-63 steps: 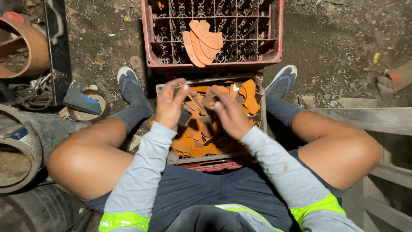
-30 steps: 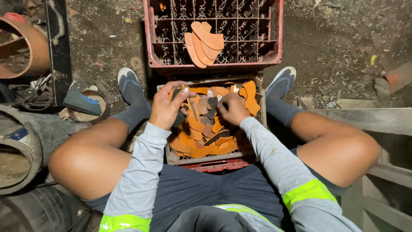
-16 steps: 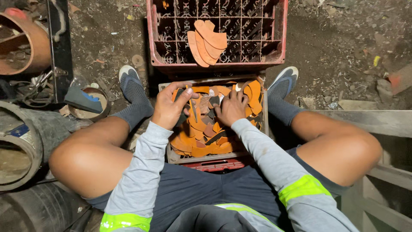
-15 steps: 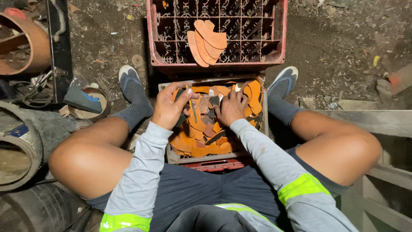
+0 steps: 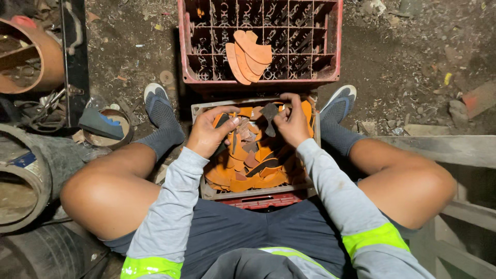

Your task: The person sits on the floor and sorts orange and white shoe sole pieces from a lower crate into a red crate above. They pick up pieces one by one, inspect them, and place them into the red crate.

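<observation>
Two hands are digging in a grey box [image 5: 206,192] full of orange scraps [image 5: 253,165], sitting between the person's knees. The left hand [image 5: 207,135] is curling shut around a dark strip [image 5: 221,122]. The right hand [image 5: 292,123] is pinching a dark scrap [image 5: 269,111]. Beyond, a red crate [image 5: 258,77] is holding orange soles [image 5: 249,56].

Rusty pipe [image 5: 23,57], old tyre [image 5: 36,175]

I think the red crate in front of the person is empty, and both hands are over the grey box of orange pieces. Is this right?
Not quite. In the head view the red crate holds a few orange pieces. The rest is right: the left hand and right hand are over the grey box of orange pieces.
</observation>
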